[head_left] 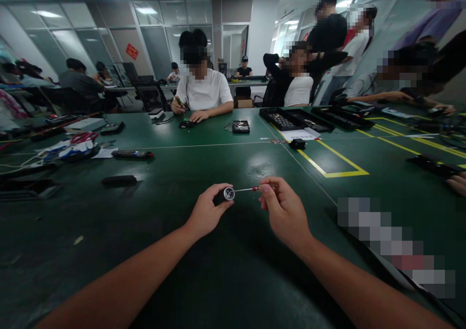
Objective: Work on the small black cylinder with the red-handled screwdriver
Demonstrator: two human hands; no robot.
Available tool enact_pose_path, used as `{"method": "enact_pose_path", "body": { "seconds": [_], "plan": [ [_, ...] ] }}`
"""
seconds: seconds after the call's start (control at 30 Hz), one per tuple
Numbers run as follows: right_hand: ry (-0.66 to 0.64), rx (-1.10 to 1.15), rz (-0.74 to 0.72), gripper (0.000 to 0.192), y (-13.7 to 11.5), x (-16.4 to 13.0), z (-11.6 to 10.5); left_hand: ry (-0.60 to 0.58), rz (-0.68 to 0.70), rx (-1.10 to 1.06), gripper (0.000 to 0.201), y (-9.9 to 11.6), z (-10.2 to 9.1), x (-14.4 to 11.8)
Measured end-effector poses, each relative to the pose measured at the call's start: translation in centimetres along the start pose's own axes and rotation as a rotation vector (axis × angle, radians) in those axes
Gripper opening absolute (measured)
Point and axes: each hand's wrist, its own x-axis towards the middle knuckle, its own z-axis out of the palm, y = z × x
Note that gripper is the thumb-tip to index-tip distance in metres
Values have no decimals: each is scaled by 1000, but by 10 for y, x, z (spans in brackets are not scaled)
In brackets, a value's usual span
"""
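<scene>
Above a dark green worktop (233, 280), I hold a small round part (227, 193) in my left hand (207, 213), its grip pinched around the dark barrel so the silvery, patterned face turns toward me. My right hand (283, 211) pinches the reddish handle of a slim screwdriver (255, 189), whose thin metal shaft reaches across until its tip meets the part's face. Both things hang in the air just over the worktop, between my two hands.

The part looks light and rigid, and I judge it small enough to slip; holding it round the barrel, clear of the face, seems the safest purchase. The screwdriver should be light and stiff, though its fine shaft may bend or skid off if pushed hard.

Across the worktop, a person in a white shirt (204, 92) works with both hands down near a small dark device (241, 126). Black trays (291, 119) lie to the right beside yellow tape lines (338, 166), and a dark pen-like tool (131, 154) rests to the left.
</scene>
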Motion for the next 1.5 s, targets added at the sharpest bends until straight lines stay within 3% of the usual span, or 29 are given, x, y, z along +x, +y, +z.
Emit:
{"method": "enact_pose_path", "body": {
  "seconds": [0.4, 0.57, 0.73, 0.87, 1.0, 1.2, 1.33, 1.5],
  "plan": [
    [-45, -31, -49, 18, 3, 2, -1, 5, 14, -2, 38, -3, 1, 2],
    [-98, 89, -26, 25, 2, -1, -1, 2, 44, 5, 38, -5, 1, 1],
    [-18, -6, -92, 38, -2, -6, 0, -3, 75, 20, 37, -5, 1, 2],
    [57, -64, -90, 23, -1, -6, 1, -1, 80, 26, 37, -5, 1, 1],
    [43, -43, -126, 25, 1, -5, 2, 4, 79, 44, 38, -4, 1, 0],
    [-2, -100, -55, 30, -3, -4, 1, -6, 88, 63, 37, 0, 0, 0],
    [-1, -39, -92, 19, -1, -5, 1, 16, 98, 83, 38, -4, 1, 1],
    [10, 7, -86, 20, 1, -7, 4, 25, 120, 127, 41, -4, 2, -1]
  ]
}}
